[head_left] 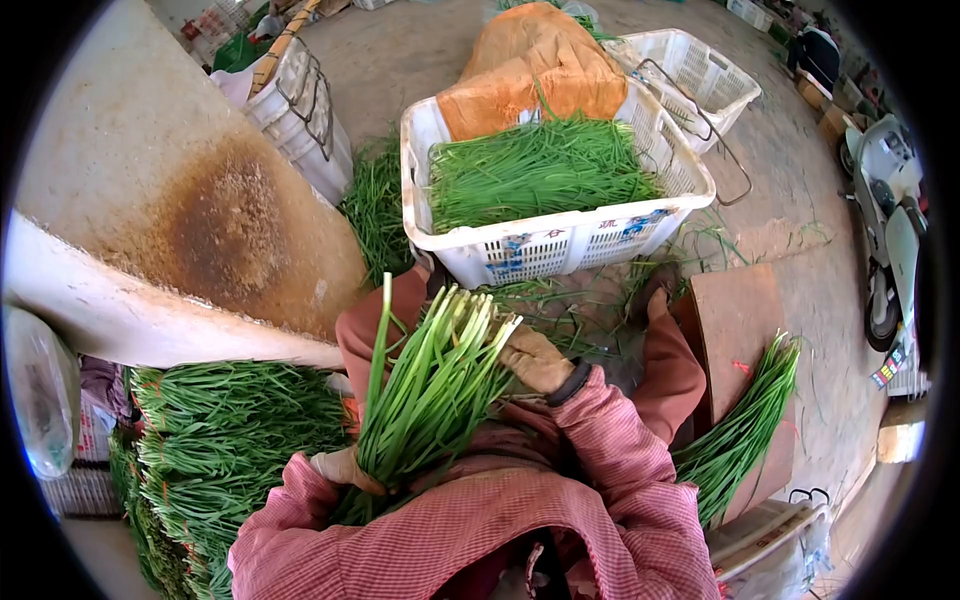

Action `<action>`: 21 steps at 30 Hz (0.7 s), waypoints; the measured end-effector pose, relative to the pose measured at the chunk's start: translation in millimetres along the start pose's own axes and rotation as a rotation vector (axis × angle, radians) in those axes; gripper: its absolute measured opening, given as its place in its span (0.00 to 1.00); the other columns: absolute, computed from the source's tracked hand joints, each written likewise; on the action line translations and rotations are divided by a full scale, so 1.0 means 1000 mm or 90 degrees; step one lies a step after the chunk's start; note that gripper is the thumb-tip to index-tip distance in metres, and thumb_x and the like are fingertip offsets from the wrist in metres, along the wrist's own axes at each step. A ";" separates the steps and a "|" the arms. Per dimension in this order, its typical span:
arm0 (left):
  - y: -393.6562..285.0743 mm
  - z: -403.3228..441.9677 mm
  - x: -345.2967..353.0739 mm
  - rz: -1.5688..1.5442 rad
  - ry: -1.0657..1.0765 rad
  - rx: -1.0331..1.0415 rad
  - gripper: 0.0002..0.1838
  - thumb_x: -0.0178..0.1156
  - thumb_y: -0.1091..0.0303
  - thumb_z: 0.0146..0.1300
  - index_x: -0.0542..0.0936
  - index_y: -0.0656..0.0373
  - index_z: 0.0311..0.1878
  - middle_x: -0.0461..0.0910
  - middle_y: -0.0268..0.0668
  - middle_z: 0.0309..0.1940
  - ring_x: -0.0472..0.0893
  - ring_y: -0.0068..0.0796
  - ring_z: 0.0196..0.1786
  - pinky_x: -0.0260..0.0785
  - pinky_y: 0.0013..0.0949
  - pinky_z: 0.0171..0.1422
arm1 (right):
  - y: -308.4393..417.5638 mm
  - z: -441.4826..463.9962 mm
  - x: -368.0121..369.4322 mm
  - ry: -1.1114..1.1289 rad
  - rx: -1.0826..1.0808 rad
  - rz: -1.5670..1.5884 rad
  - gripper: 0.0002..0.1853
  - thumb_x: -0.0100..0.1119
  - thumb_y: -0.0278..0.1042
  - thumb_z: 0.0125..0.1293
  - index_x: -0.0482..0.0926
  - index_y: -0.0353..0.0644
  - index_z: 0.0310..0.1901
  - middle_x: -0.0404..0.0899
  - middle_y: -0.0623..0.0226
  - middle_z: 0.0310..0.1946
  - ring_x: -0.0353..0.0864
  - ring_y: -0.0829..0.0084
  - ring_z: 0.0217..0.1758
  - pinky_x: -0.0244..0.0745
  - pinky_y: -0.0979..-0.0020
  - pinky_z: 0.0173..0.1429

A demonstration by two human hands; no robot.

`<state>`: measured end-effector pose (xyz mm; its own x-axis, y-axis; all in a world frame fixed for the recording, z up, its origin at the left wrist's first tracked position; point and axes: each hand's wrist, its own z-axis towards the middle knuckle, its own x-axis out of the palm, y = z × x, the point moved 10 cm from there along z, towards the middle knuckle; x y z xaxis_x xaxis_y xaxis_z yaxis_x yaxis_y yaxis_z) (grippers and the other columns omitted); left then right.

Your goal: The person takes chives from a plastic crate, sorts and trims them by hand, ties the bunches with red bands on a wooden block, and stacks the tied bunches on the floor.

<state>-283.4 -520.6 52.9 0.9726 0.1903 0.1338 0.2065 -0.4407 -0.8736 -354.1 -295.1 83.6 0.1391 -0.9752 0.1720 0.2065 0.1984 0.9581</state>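
Observation:
A thick bunch of garlic chives (pixel 425 385) lies slanted across my lap, its pale cut ends pointing up and away. My left hand (pixel 348 468), in a light glove, is closed around the leafy lower part; some of its fingers are hidden beneath the leaves. At the pale ends, on the right side, my gloved right hand (pixel 537 360) is bent against the stems, its fingertips partly hidden behind them. One stalk (pixel 384 330) stands out to the left of the bunch, higher than the others.
Ahead stands a white plastic crate (pixel 560 250) of loose chives, partly covered by an orange sack (pixel 540 65). Stacked bundles (pixel 230 440) lie at left, below a rusty, pale slab (pixel 130 180). A bunch (pixel 745 430) rests on a brown board (pixel 735 300) at right. A scooter (pixel 890 220) stands beyond.

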 end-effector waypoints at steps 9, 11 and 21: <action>-0.002 -0.011 -0.005 -0.005 -0.193 -0.022 0.22 0.64 0.74 0.43 0.73 0.60 0.46 0.78 0.34 0.35 0.75 0.25 0.38 0.67 0.28 0.44 | -0.019 -0.022 -0.096 -0.242 0.148 0.550 0.09 0.46 0.32 0.63 0.72 0.38 0.40 0.75 0.66 0.33 0.74 0.76 0.34 0.68 0.77 0.44; -0.002 -0.016 -0.007 0.010 -0.234 -0.024 0.22 0.65 0.74 0.43 0.73 0.60 0.46 0.78 0.34 0.36 0.75 0.25 0.38 0.67 0.28 0.45 | 0.006 -0.043 -0.174 -0.390 -0.068 0.415 0.11 0.49 0.39 0.61 0.75 0.42 0.38 0.76 0.67 0.35 0.73 0.78 0.33 0.69 0.74 0.37; -0.028 -0.034 -0.014 0.164 -0.426 -0.057 0.23 0.64 0.72 0.43 0.74 0.58 0.47 0.79 0.37 0.35 0.77 0.22 0.35 0.69 0.27 0.41 | 0.040 -0.017 0.023 -0.084 0.097 -0.753 0.44 0.64 0.58 0.38 0.64 0.44 0.57 0.41 0.53 0.66 0.38 0.49 0.67 0.36 0.56 0.67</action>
<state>-298.9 -541.3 91.3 0.7235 0.5543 -0.4115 0.0152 -0.6087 -0.7932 -326.5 -308.3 121.8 -0.1618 -0.5493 -0.8198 0.0214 -0.8325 0.5535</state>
